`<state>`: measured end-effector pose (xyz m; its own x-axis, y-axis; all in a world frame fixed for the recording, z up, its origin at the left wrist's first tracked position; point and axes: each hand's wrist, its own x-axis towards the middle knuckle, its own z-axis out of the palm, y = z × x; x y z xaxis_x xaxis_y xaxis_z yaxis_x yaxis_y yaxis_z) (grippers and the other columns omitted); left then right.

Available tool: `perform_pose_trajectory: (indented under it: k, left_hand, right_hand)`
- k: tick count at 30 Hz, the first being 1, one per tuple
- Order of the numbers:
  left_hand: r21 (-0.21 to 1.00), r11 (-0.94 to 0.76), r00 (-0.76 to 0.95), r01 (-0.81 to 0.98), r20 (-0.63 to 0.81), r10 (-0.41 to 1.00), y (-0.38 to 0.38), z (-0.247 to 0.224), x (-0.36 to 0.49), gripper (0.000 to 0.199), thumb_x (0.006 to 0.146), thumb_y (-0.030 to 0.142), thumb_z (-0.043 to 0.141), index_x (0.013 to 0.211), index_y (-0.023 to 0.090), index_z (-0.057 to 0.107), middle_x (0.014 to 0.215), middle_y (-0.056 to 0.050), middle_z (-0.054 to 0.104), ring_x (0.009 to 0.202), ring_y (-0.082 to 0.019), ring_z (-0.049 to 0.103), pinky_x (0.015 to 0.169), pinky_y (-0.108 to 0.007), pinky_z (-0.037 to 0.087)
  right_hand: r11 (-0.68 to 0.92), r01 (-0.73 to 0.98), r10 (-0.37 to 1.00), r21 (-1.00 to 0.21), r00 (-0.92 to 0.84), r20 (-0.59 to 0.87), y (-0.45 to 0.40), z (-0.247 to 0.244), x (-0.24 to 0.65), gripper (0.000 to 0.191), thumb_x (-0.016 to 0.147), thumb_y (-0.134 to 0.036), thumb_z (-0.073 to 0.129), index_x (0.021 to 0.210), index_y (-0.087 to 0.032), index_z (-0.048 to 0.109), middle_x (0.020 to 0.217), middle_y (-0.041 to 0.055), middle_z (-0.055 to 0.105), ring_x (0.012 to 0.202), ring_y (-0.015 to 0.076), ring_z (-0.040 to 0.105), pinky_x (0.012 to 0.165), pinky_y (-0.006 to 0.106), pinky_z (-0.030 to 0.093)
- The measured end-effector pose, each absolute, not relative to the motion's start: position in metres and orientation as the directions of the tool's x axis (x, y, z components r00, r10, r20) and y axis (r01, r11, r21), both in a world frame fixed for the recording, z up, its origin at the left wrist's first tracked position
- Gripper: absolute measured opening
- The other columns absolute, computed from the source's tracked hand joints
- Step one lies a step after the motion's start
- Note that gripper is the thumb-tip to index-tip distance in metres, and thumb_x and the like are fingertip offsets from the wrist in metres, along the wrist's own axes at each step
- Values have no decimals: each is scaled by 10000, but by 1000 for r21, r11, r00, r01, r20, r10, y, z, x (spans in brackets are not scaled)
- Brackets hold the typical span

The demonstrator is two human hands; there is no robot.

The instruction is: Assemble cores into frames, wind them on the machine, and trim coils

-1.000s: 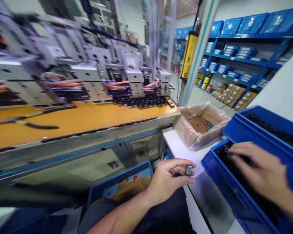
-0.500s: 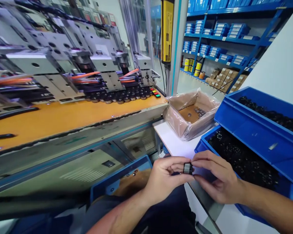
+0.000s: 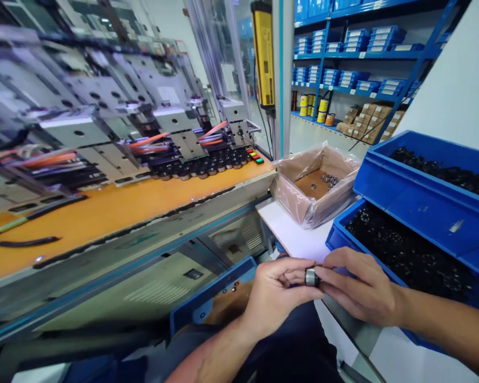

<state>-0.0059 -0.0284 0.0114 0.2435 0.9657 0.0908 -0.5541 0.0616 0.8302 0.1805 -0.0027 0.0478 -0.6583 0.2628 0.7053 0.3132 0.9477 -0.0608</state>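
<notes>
A small cylindrical part [image 3: 312, 277] with a silvery band and black ends is held between my two hands. My left hand [image 3: 277, 290] grips it from the left, thumb below and fingers above. The fingertips of my right hand [image 3: 363, 287] are pressed together on its right end. What else the right fingers may hold is hidden. Just beyond my right hand lies a blue bin [image 3: 339, 234] of black parts, with a second blue bin [image 3: 415, 191] of black parts overlapping above it.
A plastic-lined carton [image 3: 291, 199] with small metal parts stands on the white table [image 3: 277, 226]. At left is a machine bench [image 3: 143, 205] with rows of dark cylindrical parts [image 3: 207, 165] and pliers [image 3: 32, 242]. Below it sits another blue bin [image 3: 178, 314].
My right fingers have closed in on the right end of the small part. The view has shifted left, so more of the pliers shows on the bench.
</notes>
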Motion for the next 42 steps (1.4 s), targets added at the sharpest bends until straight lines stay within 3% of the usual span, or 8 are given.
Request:
perform_pose_trajectory:
  k: [6,10,17,24,28,32,36,42]
  left_hand:
    - [870,-126,91,-476,191,977,-38,5,4,365,630,96,865,939,257,754,930,-14,800,818,-132,756,731,-169,603]
    - [885,-457,32,-89,462,887,-31,6,-11,439,689,122,833,1083,288,734,1007,-28,772,866,-142,740,751,-186,603]
    - [528,-791,175,310,786,593,-25,12,-22,291,732,74,790,1000,174,742,894,-52,767,772,-149,731,734,-217,600]
    - [877,-453,4,-159,459,888,-26,4,-2,236,758,270,798,988,236,754,1022,-78,745,930,-188,709,787,-248,579]
    - [831,-88,172,-549,215,961,-22,2,8,322,671,363,858,940,235,735,892,-44,724,788,-153,678,742,-252,552]
    - [786,128,325,-604,98,941,-23,-4,5,394,784,473,744,1081,215,717,792,-58,716,713,-147,659,710,-260,528]
    - [907,-241,225,-345,330,917,-22,-8,-10,309,886,362,658,1175,260,699,1040,-94,726,960,-192,666,893,-306,509]
    - [677,-734,193,56,714,673,-13,5,-22,411,776,114,762,1156,263,716,955,-65,738,861,-179,683,795,-273,546]
  right_hand:
    - [940,324,126,107,-623,772,-2,40,177,221,947,-167,518,1104,-29,589,872,122,673,810,196,638,694,329,583]
    - [938,336,270,-82,-563,781,-5,39,175,218,901,-68,522,1105,-43,596,918,127,678,869,194,634,763,328,584]
    - [921,243,390,-305,-532,752,-9,39,178,218,867,-13,532,1066,-63,607,924,131,664,869,183,617,777,314,578]
    - [927,293,361,-234,-528,769,-6,45,179,278,841,-9,576,1110,-77,577,1022,139,625,997,200,604,854,348,576]
    - [930,322,334,-179,-530,779,-6,47,178,290,845,-11,566,1127,-79,574,1020,141,625,998,205,613,858,359,585]
    - [919,310,379,-242,-534,756,-5,50,180,238,897,-75,575,1135,-97,575,984,130,637,971,194,617,832,343,593]
    - [920,329,368,-212,-547,751,-4,52,180,208,909,-86,577,1116,-92,586,962,127,650,937,186,623,817,336,596]
    - [916,324,386,-236,-558,735,-8,51,179,230,926,-93,548,1153,-102,583,937,115,643,896,184,621,766,346,604]
